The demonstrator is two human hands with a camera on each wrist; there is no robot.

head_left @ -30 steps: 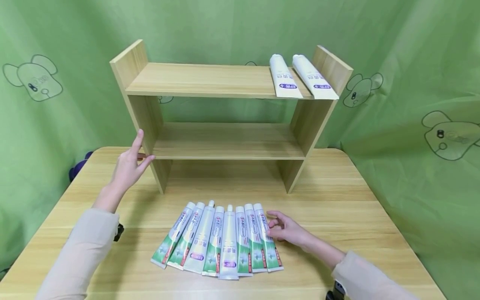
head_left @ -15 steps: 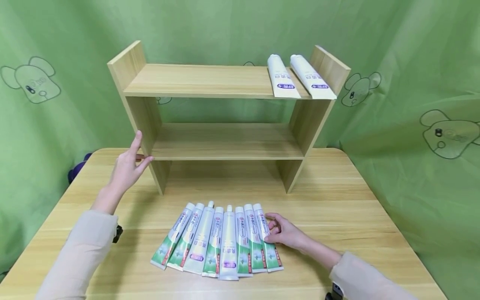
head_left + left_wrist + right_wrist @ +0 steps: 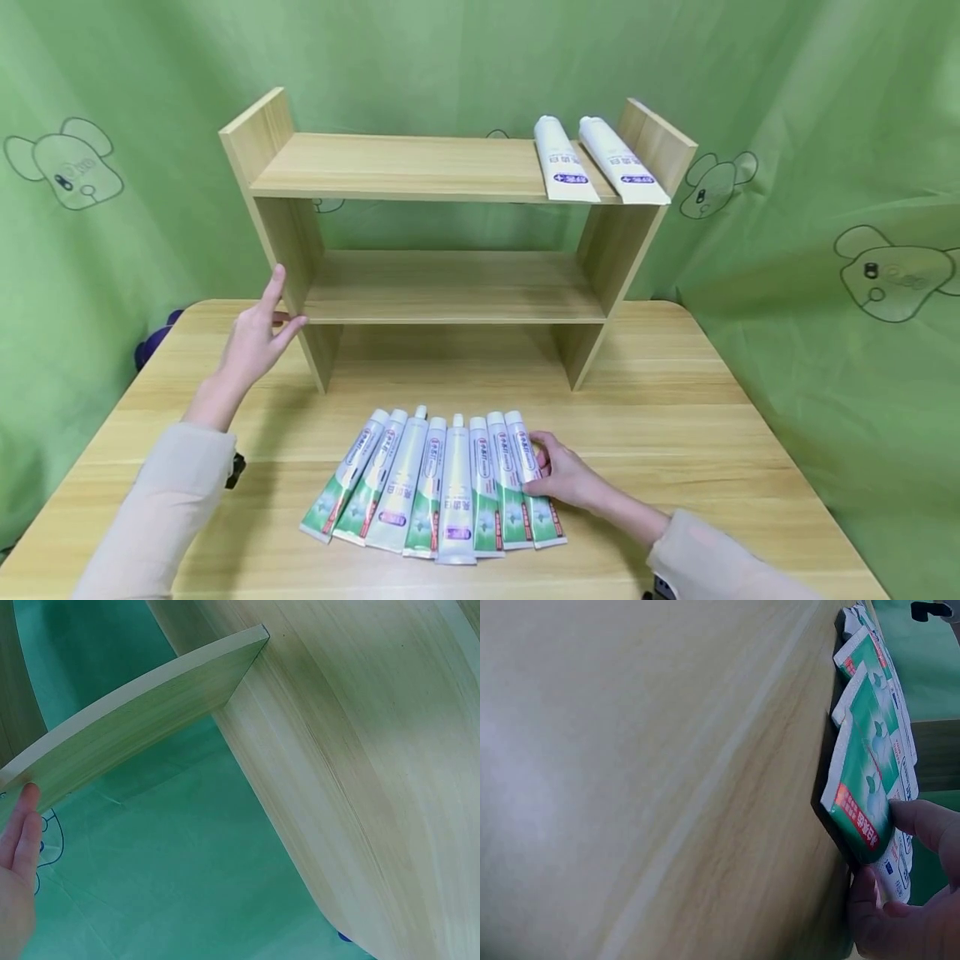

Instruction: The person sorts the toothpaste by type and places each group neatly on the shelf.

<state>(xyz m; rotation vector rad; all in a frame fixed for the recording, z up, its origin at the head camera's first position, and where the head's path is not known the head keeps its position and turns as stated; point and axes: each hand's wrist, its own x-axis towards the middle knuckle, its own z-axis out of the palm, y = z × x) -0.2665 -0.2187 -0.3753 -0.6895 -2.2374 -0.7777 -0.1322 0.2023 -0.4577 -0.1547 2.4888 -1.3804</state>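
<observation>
Several toothpaste tubes lie fanned out on the table, caps pointing toward the shelf. Most are white and green; a few are pale with a purple label. My right hand (image 3: pixel 566 477) pinches the rightmost green-and-white toothpaste tube (image 3: pixel 547 523) at its right side. In the right wrist view, one digit lies on the printed face of that tube (image 3: pixel 860 802) and others sit at its edge. My left hand (image 3: pixel 251 342) touches the left side panel of the wooden shelf (image 3: pixel 450 323), its fingers straight and thumb by the middle board. Fingers (image 3: pixel 28 825) show against the wood in the left wrist view.
Two pale toothpaste tubes, a left one (image 3: pixel 565 162) and a right one (image 3: pixel 622 162), lie on the shelf's top board at the right, crimped ends at its front edge. The shelf stands on a wooden table (image 3: pixel 675 400). A green curtain (image 3: pixel 420 58) surrounds it.
My right hand's fingers and thumb have closed onto the rightmost tube, the thumb moving down and left along it. My left hand stays at the shelf panel. The head view has shifted slightly.
</observation>
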